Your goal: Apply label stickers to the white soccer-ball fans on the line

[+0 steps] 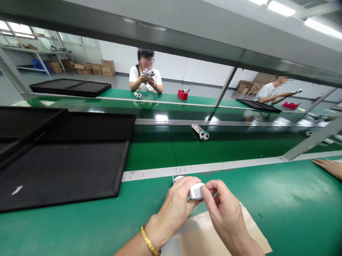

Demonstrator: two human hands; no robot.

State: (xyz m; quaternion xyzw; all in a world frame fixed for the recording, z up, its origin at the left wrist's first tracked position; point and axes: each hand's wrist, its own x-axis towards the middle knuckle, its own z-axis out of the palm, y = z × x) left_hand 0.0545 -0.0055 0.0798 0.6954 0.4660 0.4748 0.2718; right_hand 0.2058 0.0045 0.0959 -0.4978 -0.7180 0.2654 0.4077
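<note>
White piece (196, 191) is clamped in left fingers (187, 182); right fingers (209, 201) touch its edge, grip unclear.

Bright indoor light from ceiling tubes (280, 8) at upper right, pale glowing windows (17, 29) at far left; white glare on glossy green surface (181, 112), softer sheen on near tabletop (281, 198); right corners dark, distant background soft
</note>
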